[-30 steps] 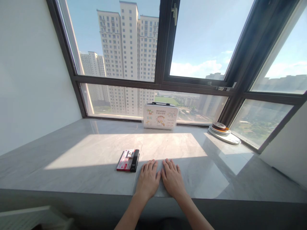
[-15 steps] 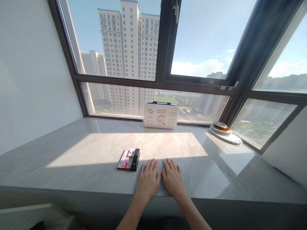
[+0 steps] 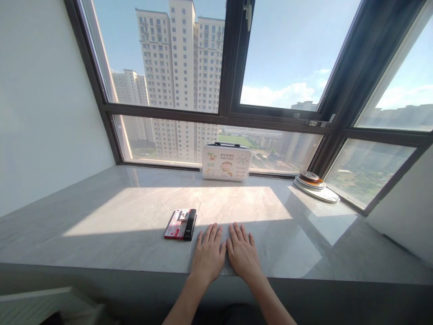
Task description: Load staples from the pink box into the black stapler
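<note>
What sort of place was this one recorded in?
Probably a bay-window nook, high up in a building, perhaps a home: a deep, stone-like sill runs under the large dark window frame, and outside a tower block rises while a green field lies far below.

White printed case (image 3: 226, 166) upright by dark window frame (image 3: 162, 113); stack of round items (image 3: 316, 193) at right; high-rises (image 3: 182, 58) outside

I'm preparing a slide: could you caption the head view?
Left hand and right hand lie palm-down on a sunlit sill, a black item to their left, a case by the window.
</note>
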Demonstrator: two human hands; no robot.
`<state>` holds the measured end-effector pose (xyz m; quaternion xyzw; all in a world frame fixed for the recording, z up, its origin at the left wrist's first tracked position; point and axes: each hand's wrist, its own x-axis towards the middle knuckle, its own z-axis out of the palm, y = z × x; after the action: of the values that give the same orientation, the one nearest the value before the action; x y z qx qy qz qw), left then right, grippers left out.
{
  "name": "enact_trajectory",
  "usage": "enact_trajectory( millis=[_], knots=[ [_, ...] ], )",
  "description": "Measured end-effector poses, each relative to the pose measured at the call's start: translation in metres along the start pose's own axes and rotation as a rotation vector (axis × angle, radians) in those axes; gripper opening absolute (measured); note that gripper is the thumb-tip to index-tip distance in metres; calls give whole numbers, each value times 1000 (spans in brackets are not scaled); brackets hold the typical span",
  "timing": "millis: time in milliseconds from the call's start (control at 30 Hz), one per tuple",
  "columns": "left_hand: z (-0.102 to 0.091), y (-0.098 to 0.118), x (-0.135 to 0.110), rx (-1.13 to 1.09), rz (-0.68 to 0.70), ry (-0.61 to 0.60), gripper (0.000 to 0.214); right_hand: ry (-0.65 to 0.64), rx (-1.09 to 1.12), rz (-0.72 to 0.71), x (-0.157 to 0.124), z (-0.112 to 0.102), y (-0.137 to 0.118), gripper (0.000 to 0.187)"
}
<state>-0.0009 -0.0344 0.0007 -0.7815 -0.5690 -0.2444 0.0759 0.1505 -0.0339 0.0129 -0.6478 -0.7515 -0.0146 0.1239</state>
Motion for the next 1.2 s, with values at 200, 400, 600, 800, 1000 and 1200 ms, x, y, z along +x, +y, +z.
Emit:
enact_trajectory(
  millis=[200,400,600,800,1000,1200],
  knots=[
    [0,0,-2,-4,-9,-7,51,3,-8,-14,-3,-1,-1,58],
    [-1,1,-4,-11,-3,-8,51,4,-11,-13,-5,0,-2,59],
    [-1,1,-6,5,-4,-4,51,-1,-17,2,-7,0,-4,59],
    [-3,1,-8,-19,3,5,51,6,-19,10,-10,-3,-6,59],
    [-5,2,-10,-6,6,10,50,-13,-13,17,-13,-7,-8,59],
    [-5,2,-12,-3,6,13,50,-18,-9,24,-15,-8,-9,59]
  ],
)
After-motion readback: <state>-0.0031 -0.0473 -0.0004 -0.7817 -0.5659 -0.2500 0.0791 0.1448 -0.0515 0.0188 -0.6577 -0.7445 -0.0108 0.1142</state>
